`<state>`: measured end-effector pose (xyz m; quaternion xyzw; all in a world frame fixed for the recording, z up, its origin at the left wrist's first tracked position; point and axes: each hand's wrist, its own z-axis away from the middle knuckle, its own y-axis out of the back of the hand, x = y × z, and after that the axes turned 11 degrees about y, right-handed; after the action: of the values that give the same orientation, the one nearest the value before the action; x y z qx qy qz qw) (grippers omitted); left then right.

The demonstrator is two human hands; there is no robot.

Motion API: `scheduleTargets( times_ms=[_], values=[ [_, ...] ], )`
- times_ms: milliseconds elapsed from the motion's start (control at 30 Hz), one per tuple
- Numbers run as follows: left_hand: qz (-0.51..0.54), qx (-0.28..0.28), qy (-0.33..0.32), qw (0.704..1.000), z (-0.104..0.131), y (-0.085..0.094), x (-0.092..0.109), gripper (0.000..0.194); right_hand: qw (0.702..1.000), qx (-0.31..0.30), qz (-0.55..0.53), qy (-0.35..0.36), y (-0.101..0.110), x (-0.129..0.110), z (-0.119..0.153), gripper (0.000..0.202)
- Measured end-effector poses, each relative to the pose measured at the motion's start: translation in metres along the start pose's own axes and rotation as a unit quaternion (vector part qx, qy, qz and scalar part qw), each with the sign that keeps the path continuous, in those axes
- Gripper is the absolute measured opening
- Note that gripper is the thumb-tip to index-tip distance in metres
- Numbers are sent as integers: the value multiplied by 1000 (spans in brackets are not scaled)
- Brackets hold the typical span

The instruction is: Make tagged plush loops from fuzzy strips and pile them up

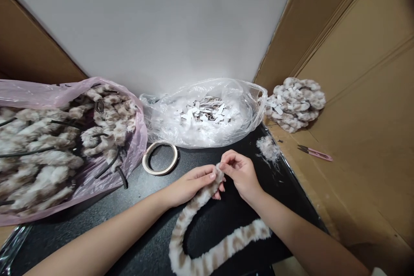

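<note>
A long furry strip [213, 258], white with brown patches, curves over the black tabletop [145, 224]. My left hand [194, 183] is closed round its upper end, thumb on top and fingertips showing beneath. At the tip of that end my right hand [241, 174] is pinched, thumb against forefinger, touching the fur. Anything small between the right fingertips is too small to make out. The strip's other end lies by my right forearm.
A pink bag [139, 127] of furry strips and dark cords lies left. Behind are a tape roll [145, 164] and a clear bag [249, 116] of white tags. To the right are fluff [268, 147], a furry bundle [296, 103] and pink snips [320, 154] on cardboard.
</note>
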<state>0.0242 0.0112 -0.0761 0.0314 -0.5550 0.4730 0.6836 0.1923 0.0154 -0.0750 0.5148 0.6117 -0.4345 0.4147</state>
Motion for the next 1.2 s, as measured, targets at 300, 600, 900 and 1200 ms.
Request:
scheduleTargets(
  times_ms=[300, 600, 900, 1200],
  values=[
    [54, -30, 21, 998, -1, 1, -7, 34, 999, -7, -32, -30, -3, 2, 5, 24],
    [61, -22, 9, 998, 0, -2, -7, 34, 996, -30, 65, 54, 1, -2, 6, 8],
    [73, -28, 2, 997, -1, -3, -7, 37, 991, -45, 81, 94, 1, 4, 7, 5],
    [78, -25, -3, 997, -2, -2, -10, 37, 973, -107, 129, 156, 3, -1, 7, 11]
  ],
)
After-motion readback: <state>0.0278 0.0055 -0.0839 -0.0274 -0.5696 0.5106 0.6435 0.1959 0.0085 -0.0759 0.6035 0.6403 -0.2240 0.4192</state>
